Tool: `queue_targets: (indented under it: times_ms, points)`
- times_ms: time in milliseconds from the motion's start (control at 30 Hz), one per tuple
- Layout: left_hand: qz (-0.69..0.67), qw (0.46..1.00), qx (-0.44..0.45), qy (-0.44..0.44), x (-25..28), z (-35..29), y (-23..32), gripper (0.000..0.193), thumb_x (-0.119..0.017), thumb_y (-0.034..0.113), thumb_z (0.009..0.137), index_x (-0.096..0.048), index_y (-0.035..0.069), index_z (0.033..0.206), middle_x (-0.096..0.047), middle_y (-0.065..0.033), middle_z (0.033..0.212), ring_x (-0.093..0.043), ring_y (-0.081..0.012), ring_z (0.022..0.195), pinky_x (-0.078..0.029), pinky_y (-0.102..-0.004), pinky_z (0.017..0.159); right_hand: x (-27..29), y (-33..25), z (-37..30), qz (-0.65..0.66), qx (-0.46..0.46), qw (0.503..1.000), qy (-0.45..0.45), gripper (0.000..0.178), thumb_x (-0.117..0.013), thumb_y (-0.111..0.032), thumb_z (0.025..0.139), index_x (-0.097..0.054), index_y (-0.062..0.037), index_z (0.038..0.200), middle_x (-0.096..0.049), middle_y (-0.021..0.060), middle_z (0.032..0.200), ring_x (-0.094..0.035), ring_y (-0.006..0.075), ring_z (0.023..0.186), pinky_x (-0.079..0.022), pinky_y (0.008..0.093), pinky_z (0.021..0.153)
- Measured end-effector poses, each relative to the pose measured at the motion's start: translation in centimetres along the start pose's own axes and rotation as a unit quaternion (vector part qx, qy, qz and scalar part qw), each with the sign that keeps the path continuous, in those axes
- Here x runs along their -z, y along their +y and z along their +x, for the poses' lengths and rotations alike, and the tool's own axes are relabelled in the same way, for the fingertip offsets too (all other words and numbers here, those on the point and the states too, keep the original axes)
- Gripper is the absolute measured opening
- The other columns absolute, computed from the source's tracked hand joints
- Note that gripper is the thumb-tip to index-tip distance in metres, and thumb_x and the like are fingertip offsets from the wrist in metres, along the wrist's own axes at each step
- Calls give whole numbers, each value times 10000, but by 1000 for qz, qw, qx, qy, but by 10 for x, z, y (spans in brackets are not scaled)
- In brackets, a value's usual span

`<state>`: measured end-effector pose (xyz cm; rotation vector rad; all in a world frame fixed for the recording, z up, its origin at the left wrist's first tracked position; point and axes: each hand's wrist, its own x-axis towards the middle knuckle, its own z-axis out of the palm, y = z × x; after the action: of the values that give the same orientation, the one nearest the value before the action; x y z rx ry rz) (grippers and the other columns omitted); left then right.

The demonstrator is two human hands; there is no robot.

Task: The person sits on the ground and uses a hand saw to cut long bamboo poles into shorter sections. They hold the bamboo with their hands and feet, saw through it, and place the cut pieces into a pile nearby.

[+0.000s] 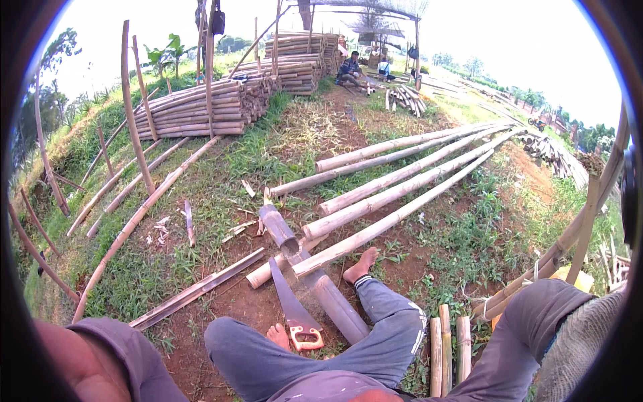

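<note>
Both my arms are bent outward at the picture's sides, in purple sleeves. Bare skin of my left arm [84,362] shows at the lower left, and grey knit fabric covers part of my right arm [583,352]. Neither hand is in view. Below me a handsaw [295,305] with an orange and pale handle lies by my bare left foot [278,336]. A thick dark bamboo piece [335,305] lies between my legs, beside the saw. Beyond it is a short hollow bamboo tube [278,229], its open end toward me.
Long bamboo poles [408,181] fan out ahead on the grass. A split bamboo length [197,288] lies at the left, and short pieces [447,348] at the right. Bamboo stacks [194,110] stand behind upright stakes. A person [349,70] sits far off near a shelter.
</note>
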<state>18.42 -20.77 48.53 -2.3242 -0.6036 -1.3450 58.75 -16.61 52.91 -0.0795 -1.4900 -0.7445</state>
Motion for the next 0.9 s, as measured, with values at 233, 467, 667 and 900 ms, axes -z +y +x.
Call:
queue_targets:
  times_ms: [233,467,667,900]
  points:
    - [15,999,31,-4,20,9,25,611,-604,373,1064,-420,29,1534,-678,-212,1356,-669,-339,1259,-551,-482,1066,-54,14,-144,24,-446,873,-195,846,-464,-519,1013,-177,16,1603,-259,158,1626,-282,314,1476,-223,433,1224]
    - [48,999,7,10,-4,-19,9,621,-598,403,1060,-433,30,1528,-675,-205,1362,-658,-338,1273,-533,-491,1081,-150,-7,-410,-30,-536,661,-524,921,-425,-583,1006,-103,8,1635,-180,149,1683,-204,314,1534,-160,448,1263]
    - [96,995,9,29,17,-18,-9,631,-594,428,1057,-445,30,1522,-672,-200,1368,-648,-337,1285,-517,-499,1095,-288,36,-559,-184,-493,479,-702,985,-392,-638,999,-39,1,1662,-113,140,1732,-137,314,1584,-105,461,1296]
    - [75,997,21,28,5,-17,-29,644,-588,458,1053,-459,30,1516,-668,-194,1374,-638,-336,1299,-500,-509,1110,-258,34,-658,-288,-467,318,-773,1061,-353,-702,991,35,-7,1693,-33,130,1789,-58,314,1642,-42,476,1335]
